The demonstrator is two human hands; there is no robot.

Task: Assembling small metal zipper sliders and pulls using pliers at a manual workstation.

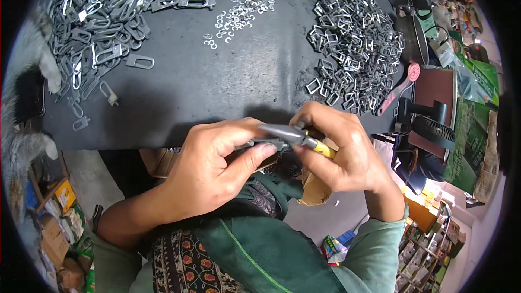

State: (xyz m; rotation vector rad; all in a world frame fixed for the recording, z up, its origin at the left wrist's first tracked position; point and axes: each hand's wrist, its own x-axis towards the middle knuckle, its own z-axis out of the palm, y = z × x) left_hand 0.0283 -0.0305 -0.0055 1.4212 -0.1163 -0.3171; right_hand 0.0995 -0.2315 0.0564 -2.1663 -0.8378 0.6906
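Above the table's near edge, my left hand (211,157) pinches a small dark metal piece (278,145) between thumb and fingers, which hide most of it. My right hand (350,154) is wrapped round pliers with dark jaws and yellow handles (288,133). The jaws point left and lie against or just over the piece; whether they grip it I cannot tell. Farther off on the dark table (217,87) lie a heap of long grey looped clips (119,16), a scatter of small silvery C-shaped rings (239,19) and a pile of small rectangular metal frames (355,43).
A grey furry animal (27,146) lies along the left edge, one paw on the table. At the right are a pink slotted spoon (400,89), a black pan (413,38) and a small black fan (432,131). Below my hands is a cardboard box (315,189).
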